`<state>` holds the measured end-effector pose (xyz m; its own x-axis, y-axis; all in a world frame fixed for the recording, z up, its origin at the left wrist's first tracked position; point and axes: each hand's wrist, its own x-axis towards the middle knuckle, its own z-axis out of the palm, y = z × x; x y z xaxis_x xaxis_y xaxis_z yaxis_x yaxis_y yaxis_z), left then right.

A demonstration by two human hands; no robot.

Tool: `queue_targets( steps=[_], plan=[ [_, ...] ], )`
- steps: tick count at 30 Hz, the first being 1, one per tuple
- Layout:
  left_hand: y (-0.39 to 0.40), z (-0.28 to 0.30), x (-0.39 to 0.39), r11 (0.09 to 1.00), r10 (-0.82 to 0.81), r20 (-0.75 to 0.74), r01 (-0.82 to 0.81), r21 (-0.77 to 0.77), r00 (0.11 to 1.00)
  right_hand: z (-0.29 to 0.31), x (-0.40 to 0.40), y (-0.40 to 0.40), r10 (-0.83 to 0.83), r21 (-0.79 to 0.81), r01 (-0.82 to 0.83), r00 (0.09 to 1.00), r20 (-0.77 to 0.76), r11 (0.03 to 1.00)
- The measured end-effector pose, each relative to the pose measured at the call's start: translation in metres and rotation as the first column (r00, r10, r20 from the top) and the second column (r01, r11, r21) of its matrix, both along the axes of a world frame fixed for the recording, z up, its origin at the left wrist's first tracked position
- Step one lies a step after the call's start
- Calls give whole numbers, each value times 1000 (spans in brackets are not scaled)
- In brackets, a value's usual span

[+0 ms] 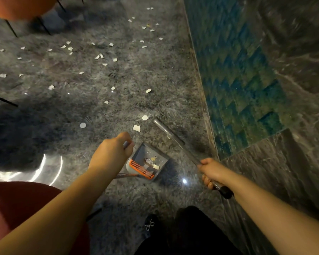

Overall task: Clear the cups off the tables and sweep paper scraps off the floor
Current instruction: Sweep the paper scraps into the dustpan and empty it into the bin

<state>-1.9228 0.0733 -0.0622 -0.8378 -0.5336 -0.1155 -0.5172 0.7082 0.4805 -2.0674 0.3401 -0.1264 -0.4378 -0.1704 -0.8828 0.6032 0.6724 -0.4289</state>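
Left hand [111, 153] grips the dustpan [148, 161] handle, right hand [213, 171] is wrapped round the broom pole [175, 140]; a few paper scraps [136, 128] lie in the pan, most still litter the floor [72, 107], no cups visible

orange chair [20, 6] – top left, blue-green tiled wall [243, 85]

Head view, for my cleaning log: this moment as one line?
left hand: holds dustpan handle | right hand: holds broom handle | paper scraps: many on floor, few in dustpan
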Motion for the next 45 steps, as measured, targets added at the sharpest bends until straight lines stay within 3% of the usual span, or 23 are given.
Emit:
queue_targets(
  steps=[5, 15, 23, 29, 32, 35, 40, 45],
  plan=[
    [-18, -2, -40, 998, -48, -27, 47, -37, 998, 1, -37, -13, 28, -11, -28, 998, -49, 1000],
    [-57, -8, -154, 992, -103, 131, 112, -59, 986, -16, -163, -41, 155, 61, -152, 987, -51, 987],
    [-77, -14, -204, 992, -91, 211, 107, -66, 973, -32, -224, -69, 289, 148, -279, 956, -49, 949],
    [-82, -17, -209, 993, -55, 189, 74, -96, 980, -46, -232, -85, 433, 216, -430, 901, 34, 877],
    [-81, -19, -209, 988, -67, 166, 88, -126, 984, -47, -220, -87, 420, 178, -443, 894, 153, 879],
    [-79, -18, -209, 990, -67, 164, 86, -109, 984, -45, -202, -88, 494, 116, -516, 852, 173, 849],
    [-82, -18, -203, 992, -62, 175, 80, -96, 983, -38, -190, -87, 338, 22, -361, 893, 296, 932],
    [-95, -13, -177, 997, -37, 120, 46, -70, 992, -18, -174, -94, 355, 30, -371, 908, 224, 928]
  ],
)
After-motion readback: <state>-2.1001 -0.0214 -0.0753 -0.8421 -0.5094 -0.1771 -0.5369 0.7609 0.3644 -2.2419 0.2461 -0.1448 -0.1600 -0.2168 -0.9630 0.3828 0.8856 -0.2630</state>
